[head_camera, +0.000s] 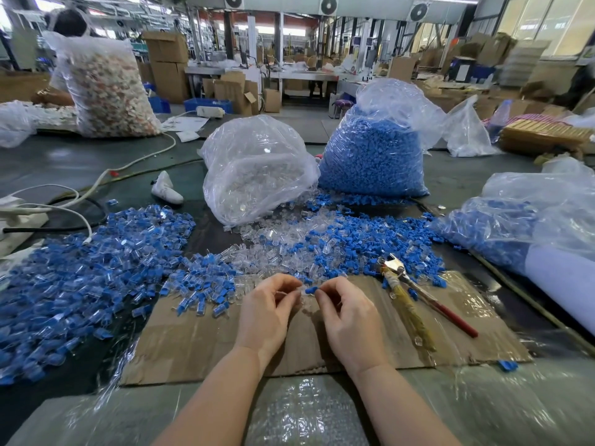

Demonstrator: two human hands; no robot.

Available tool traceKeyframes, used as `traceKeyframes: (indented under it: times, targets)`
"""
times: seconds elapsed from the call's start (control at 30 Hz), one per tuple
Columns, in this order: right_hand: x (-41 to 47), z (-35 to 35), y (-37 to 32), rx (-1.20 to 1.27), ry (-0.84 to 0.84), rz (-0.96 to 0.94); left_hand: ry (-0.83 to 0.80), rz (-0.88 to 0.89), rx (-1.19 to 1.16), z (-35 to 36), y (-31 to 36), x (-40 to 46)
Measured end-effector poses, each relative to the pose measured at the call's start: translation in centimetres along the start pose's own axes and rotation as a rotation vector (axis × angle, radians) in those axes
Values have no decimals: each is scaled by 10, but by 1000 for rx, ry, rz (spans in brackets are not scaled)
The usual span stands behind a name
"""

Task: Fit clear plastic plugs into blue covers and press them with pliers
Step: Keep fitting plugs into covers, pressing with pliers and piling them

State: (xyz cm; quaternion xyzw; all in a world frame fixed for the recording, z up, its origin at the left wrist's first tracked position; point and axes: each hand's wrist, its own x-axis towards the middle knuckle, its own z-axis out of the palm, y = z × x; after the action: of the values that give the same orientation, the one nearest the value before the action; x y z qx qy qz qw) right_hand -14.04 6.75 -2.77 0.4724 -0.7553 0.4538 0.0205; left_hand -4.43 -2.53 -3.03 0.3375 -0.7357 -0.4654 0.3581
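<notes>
Nearest me, my left hand (269,309) pinches a clear plug (297,292) and my right hand (349,317) pinches a blue cover (311,289), the two meeting above the cardboard sheet (199,342) on the worktop. I see the pliers (418,294) lying just right of my hands.

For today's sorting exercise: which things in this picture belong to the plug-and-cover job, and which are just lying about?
Belongs to the job:
left hand, pinching a clear plug
right hand, pinching a blue cover
pliers, lying on the cardboard
bag of clear plugs
bag of blue covers
pile of fitted pieces

Just lying about:
white cable
white shoe
power strip
</notes>
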Motion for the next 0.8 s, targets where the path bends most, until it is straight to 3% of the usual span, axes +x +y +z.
traceKeyframes:
  times: [0.33,0.63,0.8]
  targets:
    - [-1,5,1,-153,-42,-70,-49,-82,-229,-4,2,-1]
    - [0,6,2,-188,-73,-72,-88,-3,-48,-6,8,-3]
    - [-1,5,2,-154,-55,-84,-83,-34,-116,-7,11,-4]
